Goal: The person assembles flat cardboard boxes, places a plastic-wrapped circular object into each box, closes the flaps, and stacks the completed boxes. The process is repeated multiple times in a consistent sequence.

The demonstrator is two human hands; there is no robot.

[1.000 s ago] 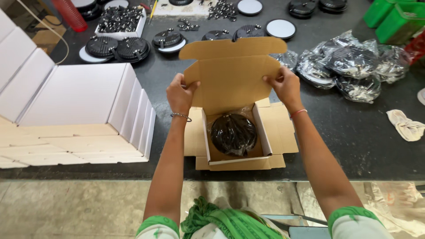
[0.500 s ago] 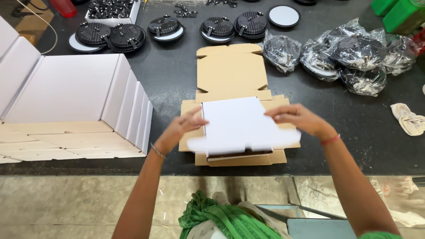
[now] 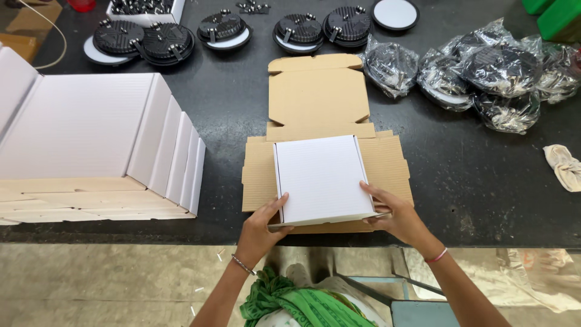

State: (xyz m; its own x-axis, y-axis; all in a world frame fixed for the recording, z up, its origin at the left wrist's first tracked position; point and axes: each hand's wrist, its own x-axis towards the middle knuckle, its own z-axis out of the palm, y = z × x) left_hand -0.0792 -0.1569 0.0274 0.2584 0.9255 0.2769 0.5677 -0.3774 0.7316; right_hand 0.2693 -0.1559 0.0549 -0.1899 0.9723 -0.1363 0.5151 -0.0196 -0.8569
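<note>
The work surface is a dark, matte table [image 3: 242, 115], scuffed and dusty, with its near edge running straight across the lower part of the view. Below that edge shows a pale, gritty concrete floor [image 3: 121, 284].

Near the middle of the table's near edge lies an open brown corrugated box [image 3: 321, 97], its flaps spread flat and its lid laid back toward the far edge. Its long axis runs from the near edge to the far edge. On its base, squared to the near edge, sits a white cardboard panel [image 3: 321, 175], nearly square, its faint ribs running side to side.

The left hand [image 3: 260, 227] grips the panel's near left corner, thumb on top and fingers curled under the edge. The right hand [image 3: 396, 215] holds the near right corner, fingers spread loosely along the panel's right edge and touching it.

At the left edge of the table rests a stack of white folded cartons [image 3: 91, 145], fanned and leaning. Along the far edge stand several black round finned fixtures [image 3: 163, 42]. Toward the far right corner lie more of them in clear plastic bags [image 3: 484, 72], and a crumpled pale rag [image 3: 566, 166] lies at the right edge.
</note>
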